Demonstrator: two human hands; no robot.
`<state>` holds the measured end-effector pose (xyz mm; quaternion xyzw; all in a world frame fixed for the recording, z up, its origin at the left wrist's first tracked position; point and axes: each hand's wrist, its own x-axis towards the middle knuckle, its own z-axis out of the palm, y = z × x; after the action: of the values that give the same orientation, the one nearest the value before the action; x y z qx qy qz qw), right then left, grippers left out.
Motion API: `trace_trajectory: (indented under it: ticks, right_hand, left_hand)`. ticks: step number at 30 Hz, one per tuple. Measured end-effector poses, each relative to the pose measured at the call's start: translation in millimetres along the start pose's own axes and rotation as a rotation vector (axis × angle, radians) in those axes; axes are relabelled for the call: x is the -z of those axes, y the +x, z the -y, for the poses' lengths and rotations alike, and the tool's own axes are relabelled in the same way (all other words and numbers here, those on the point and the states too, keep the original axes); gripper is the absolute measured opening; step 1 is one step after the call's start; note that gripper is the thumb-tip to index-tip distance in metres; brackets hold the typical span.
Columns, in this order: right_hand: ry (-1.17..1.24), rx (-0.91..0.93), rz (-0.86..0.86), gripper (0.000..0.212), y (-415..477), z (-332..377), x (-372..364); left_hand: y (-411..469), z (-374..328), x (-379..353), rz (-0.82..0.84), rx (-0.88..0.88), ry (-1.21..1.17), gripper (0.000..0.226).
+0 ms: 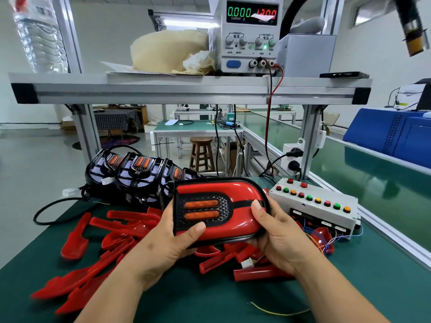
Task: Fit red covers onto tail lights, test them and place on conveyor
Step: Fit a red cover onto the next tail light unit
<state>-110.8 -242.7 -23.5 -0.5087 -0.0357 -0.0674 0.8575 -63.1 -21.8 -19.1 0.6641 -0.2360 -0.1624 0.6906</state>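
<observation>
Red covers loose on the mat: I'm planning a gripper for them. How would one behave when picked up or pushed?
Probably light and stiff: each red cover looks like a thin moulded shell. The glossy surface suggests it could slip in a pinch. Pushed, it would likely slide on the green mat and snag its overlapping neighbours rather than roll.

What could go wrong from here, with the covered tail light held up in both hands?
The left hand and right hand hold the tail light above the loose red covers; a slip could drop it onto them and scuff it. The thin wires beside the button test box lie near the right hand and might snag.
</observation>
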Motion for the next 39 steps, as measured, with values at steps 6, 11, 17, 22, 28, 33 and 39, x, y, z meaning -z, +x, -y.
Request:
trace_trajectory:
  ticks: [6, 11, 17, 22, 28, 33, 39]
  right_hand:
    - [-0.002, 0.023, 0.0, 0.054, 1.4, -0.9, 1.4]
    - [0.075, 0.008, 0.062, 0.042, -1.2, 3.5, 4.4]
    - [0.108, -0.024, 0.15, 0.051, -3.8, 6.3, 7.0]
    - [0.085, -0.019, 0.103, 0.052, -1.5, 4.8, 7.8]
    - [0.056, -0.021, 0.082, 0.05, -1.7, 4.0, 8.3]
    - [0.042, -0.001, 0.04, 0.044, -1.3, 2.4, 7.8]
    - [0.028, -0.012, 0.008, 0.048, -1.7, 2.5, 6.4]
  left_hand:
    - [-1.0, -1.5, 12.4, 0.101, 0.052, -0.054, 0.068]
    - [-1.8, 0.7, 16.6, 0.132, 0.051, -0.18, 0.053]
    - [2.0, 7.2, 10.8, 0.047, 0.023, -0.19, 0.052]
    - [1.7, 4.8, 14.0, 0.1, 0.011, -0.213, 0.058]
    - [2.1, 4.3, 13.8, 0.082, -0.002, -0.166, 0.055]
    - [2.5, 4.7, 11.0, 0.068, -0.034, -0.168, 0.048]
    - [4.1, 6.7, 10.3, 0.04, -0.043, -0.125, 0.042]
